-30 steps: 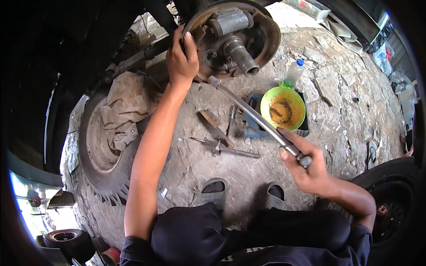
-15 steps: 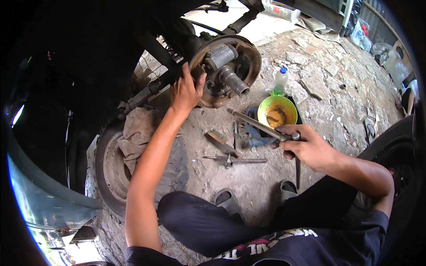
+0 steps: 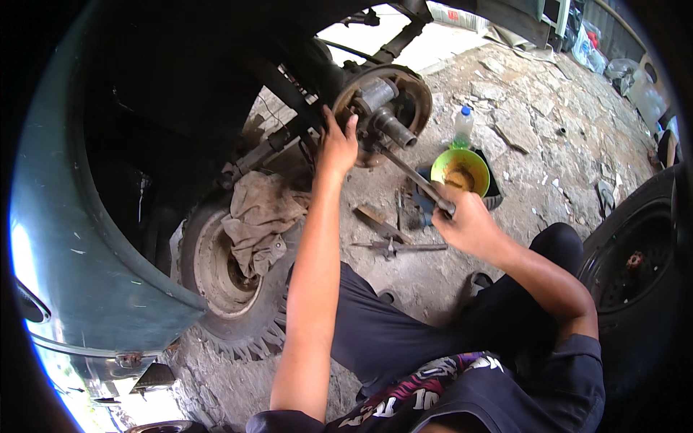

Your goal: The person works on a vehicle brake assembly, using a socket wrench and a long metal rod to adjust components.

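My left hand (image 3: 336, 148) rests against the left edge of the rusty brake backing plate (image 3: 422, 92), fingers stretched and thumb apart. A grey cylinder (image 3: 378, 94) and the bare hub spindle (image 3: 395, 128) stick out from the plate. My right hand (image 3: 468, 222) is closed around the near end of a long socket wrench (image 3: 415, 177). The far end of the wrench meets the lower part of the plate below the spindle; the exact contact is too small to make out.
A brush (image 3: 382, 224) and a hammer-like tool (image 3: 401, 247) lie on the ground. Beyond my right hand stand a yellow-green bowl (image 3: 440, 169) and a bottle (image 3: 463, 128). A cloth (image 3: 263, 216) drapes a tyre (image 3: 249, 335); another tyre (image 3: 635, 267) is at right. The green car body (image 3: 94, 252) curves at left.
The wrench's far end has moved from free air to the lower plate, with my right hand shifting slightly left. My left hand stays at the plate's edge; the view has shifted.
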The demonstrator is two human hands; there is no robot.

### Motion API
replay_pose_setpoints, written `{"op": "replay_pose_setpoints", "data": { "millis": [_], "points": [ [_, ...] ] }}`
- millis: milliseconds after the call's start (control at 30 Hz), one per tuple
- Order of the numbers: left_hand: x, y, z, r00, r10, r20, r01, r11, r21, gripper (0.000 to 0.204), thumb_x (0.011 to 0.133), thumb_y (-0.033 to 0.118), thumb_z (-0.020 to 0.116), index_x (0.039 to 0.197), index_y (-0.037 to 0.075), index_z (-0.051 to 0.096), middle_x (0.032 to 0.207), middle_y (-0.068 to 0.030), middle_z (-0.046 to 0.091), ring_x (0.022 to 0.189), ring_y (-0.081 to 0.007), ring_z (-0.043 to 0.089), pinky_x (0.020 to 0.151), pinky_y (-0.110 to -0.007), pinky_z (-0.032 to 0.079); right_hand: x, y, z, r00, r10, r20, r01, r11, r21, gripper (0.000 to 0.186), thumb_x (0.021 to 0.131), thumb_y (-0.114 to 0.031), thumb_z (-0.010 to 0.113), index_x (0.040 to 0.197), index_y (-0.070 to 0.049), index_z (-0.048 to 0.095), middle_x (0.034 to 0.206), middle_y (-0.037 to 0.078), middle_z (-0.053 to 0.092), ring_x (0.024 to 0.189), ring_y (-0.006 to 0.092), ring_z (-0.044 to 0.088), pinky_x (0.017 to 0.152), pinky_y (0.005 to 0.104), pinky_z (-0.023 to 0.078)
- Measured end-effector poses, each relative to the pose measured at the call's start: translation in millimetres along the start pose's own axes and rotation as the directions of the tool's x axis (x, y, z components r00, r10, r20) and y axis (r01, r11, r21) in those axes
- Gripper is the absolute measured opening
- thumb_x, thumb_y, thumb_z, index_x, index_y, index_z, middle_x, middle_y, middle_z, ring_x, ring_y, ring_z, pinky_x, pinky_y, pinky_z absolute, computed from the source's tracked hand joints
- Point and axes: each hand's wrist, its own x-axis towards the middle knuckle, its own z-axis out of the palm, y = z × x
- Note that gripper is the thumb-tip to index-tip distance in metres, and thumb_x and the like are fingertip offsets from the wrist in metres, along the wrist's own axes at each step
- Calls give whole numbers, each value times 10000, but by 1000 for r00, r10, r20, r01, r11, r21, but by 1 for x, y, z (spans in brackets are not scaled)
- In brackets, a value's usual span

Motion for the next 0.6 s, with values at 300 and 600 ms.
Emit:
{"op": "replay_pose_setpoints", "data": {
  "millis": [300,600],
  "points": [
    [4,-17,1,992,128,-3,-128,992,12,849,957,538,450,1478,-65,157,1385,-395,369,1268,-495,426,1069,-456,368,-6,28,13,976,-205,-76,195,973,-125,322,880,-47,609,1186,52,585,855,263,631,710,435,616,646,461,488],
    [6,-14,-5,996,50,79,-52,999,14,899,941,610,420,1485,-55,156,1421,-352,361,1325,-449,383,1098,-428,332,-9,26,16,956,-286,-63,252,912,-325,376,893,-104,600,1257,-16,560,790,175,574,645,366,610,582,453,494]
  ]
}}
